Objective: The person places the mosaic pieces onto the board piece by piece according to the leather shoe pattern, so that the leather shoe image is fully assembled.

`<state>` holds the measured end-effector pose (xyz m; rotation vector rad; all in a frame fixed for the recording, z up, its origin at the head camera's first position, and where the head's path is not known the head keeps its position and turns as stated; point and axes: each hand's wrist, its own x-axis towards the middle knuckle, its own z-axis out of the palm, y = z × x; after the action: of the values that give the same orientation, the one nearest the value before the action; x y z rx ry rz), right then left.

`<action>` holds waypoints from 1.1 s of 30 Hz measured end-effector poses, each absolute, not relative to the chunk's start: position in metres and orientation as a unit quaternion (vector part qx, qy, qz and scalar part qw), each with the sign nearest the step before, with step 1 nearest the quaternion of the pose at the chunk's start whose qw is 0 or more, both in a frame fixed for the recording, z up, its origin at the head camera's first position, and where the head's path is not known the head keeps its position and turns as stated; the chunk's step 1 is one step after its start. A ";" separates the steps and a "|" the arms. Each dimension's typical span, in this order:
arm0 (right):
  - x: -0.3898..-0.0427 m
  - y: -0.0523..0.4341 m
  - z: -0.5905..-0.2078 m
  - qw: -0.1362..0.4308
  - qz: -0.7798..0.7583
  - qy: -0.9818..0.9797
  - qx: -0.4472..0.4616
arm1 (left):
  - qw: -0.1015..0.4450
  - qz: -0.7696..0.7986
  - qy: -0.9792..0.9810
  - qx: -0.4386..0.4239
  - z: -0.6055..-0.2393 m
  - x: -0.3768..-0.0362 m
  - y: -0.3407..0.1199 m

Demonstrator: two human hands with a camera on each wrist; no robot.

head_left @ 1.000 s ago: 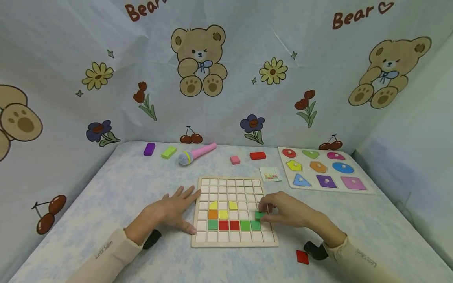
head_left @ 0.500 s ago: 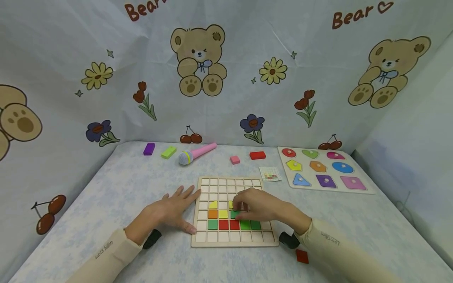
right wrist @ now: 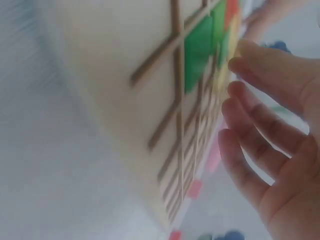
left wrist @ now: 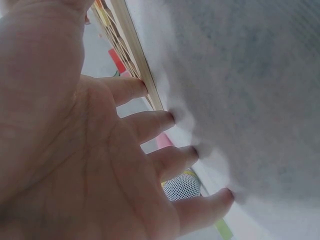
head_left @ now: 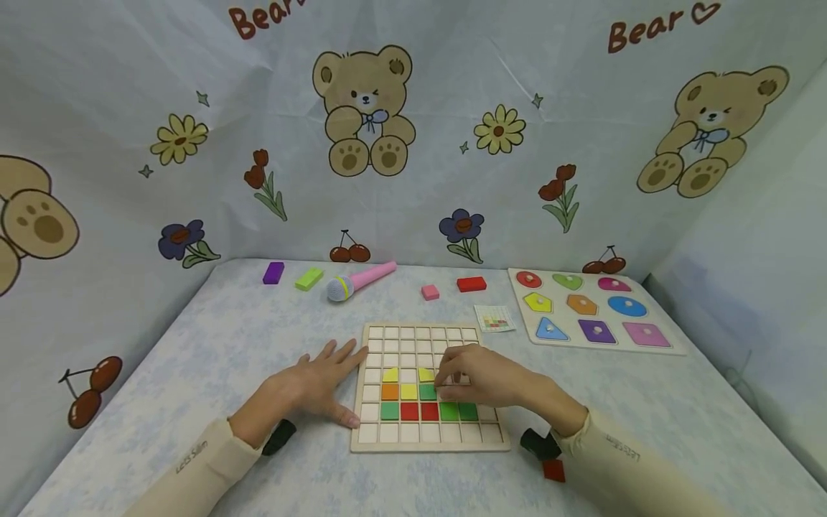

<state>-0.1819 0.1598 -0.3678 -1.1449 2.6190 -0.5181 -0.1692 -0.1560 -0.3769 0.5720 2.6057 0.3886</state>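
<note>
The square green wooden tile [head_left: 428, 392] lies flat in a cell of the pale wooden grid board [head_left: 429, 439], in the row above the green-red-red-green-green row [head_left: 429, 411], just right of a yellow tile [head_left: 408, 391] and an orange tile [head_left: 389, 391]. Being square, it has no long axis; its edges run parallel to the board's grid lines.

The right hand [head_left: 491, 380] rests over the board at about 3 o'clock from the green tile, its fingertips [head_left: 448, 379] just beside the tile's right edge. Whether they touch it I cannot tell from the head view, and the right wrist view is blurred; the fingers there look loosely extended, so the grip appears released and holds nothing.

The left hand [head_left: 316, 386] lies flat on the worktop [head_left: 245, 345] at 9 o'clock from the board, fingers spread, grip released, the fingertips [left wrist: 137, 89] meeting the board's left rim.

The cells from 12 to 2 o'clock of the tile are bare, as is the bottom row. Two yellow shaped pieces [head_left: 407, 374] sit in the row above. A small red square tile [head_left: 553, 470] lies on the worktop off the board's near right corner, beside the right sleeve.
</note>
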 end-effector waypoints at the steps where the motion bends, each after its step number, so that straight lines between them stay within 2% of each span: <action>1: -0.181 0.166 -0.366 0.119 -0.181 0.898 -0.384 | 0.221 0.139 0.943 0.207 -0.377 -0.169 -0.156; 9: -0.164 0.222 -0.357 0.126 -0.194 0.922 -0.309 | 0.220 0.133 0.945 0.204 -0.376 -0.168 -0.155; 22: -0.117 0.282 -0.368 0.248 -0.290 0.885 -0.265 | 0.228 0.127 0.944 0.201 -0.375 -0.168 -0.153; 33: -0.103 0.293 -0.377 0.237 -0.286 0.889 -0.269 | 0.223 0.122 0.946 0.203 -0.374 -0.170 -0.153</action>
<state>-0.1031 0.2926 -0.3770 -0.7375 2.4365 -0.7832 -0.1696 -0.1525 -0.3744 0.5597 2.6109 0.3382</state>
